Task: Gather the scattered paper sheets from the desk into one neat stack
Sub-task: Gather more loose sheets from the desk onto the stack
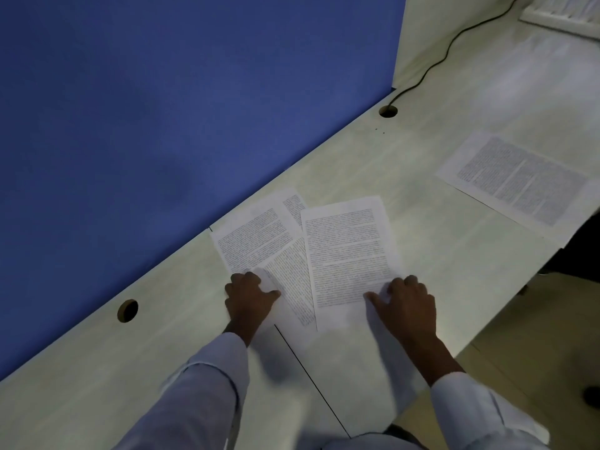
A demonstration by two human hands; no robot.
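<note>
Paper pile: a few printed sheets fanned out and overlapping mid-worktop point(422, 164), right by the blue partition point(162, 125).
Left sheet point(250, 237): skewed, with its far corner almost at the foot of the partition. It overlaps the middle sheet, but I can't tell which one's on top.
Middle sheet point(290, 277): mostly buried, just a wedge of text showing between the other two.
Top sheet point(349, 251): right side of the pile, lying over the middle sheet.
Peeking corner point(293, 204): a bit of text sticking out at the far edge of the pile, no idea which sheet it belongs to.
Left hand point(250, 295): on the near corner of the left sheet, fingers bent, thumb stuck out to the right. Pinching or just pressing? Too blurry to tell.
Right hand point(406, 303): on the near right corner of the top sheet in the same pose mirrored, and I can't tell the grip here either.
Hands: apart, one on each side of the pile.
Stray sheet point(516, 183): on its own, well off to the right by the worktop's front edge.
Black cable point(438, 63): drops into a round hole point(388, 111) by the partition corner.
Second hole point(127, 310): further left.
</note>
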